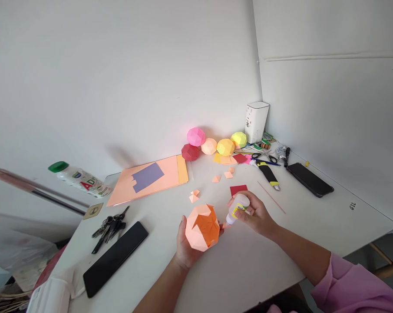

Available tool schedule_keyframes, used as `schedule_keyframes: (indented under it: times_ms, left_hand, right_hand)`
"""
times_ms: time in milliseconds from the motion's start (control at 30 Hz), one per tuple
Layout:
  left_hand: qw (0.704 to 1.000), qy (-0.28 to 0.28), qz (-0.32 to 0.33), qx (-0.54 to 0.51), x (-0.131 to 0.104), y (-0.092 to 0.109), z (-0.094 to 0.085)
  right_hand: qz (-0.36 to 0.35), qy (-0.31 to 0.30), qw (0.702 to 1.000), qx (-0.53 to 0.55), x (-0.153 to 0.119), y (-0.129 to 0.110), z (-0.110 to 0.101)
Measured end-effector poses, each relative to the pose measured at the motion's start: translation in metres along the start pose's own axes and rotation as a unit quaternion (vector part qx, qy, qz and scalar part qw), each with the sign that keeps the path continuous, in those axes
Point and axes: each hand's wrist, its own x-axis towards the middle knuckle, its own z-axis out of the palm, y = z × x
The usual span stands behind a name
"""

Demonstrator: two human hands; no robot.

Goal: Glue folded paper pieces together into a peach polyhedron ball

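In my left hand (184, 248) rests a peach faceted paper ball (196, 237), its upper right side open so the orange inside shows. My right hand (258, 215) is closed around a small white glue bottle (240, 206) with a yellow-green label, tilted nozzle-down. The nozzle is close to a small peach paper flap (226, 225) at the ball's right edge, by the left fingertips; whether it touches cannot be made out. Loose folded peach pieces (194, 196) lie beyond the ball. Behind the bottle is a red paper piece (238, 190).
Finished paper balls (225, 147) stand by the wall. A yellow-black box cutter (268, 174), scissors (263, 156) and a black phone case (310, 179) lie right. Peach sheets (144, 182), a bottle with a green cap (80, 179), keys (110, 228) and a black phone (116, 258) are left.
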Motion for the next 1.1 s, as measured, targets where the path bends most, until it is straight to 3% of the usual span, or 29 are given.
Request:
schedule_keyframes:
  times_ms: [1100]
  left_hand:
    - [1.000, -0.001, -0.004, -0.002, -0.0021, -0.0006, 0.0044]
  right_hand:
    - [-0.029, 0.022, 0.998, -0.057, -0.0005, -0.0073, 0.0038]
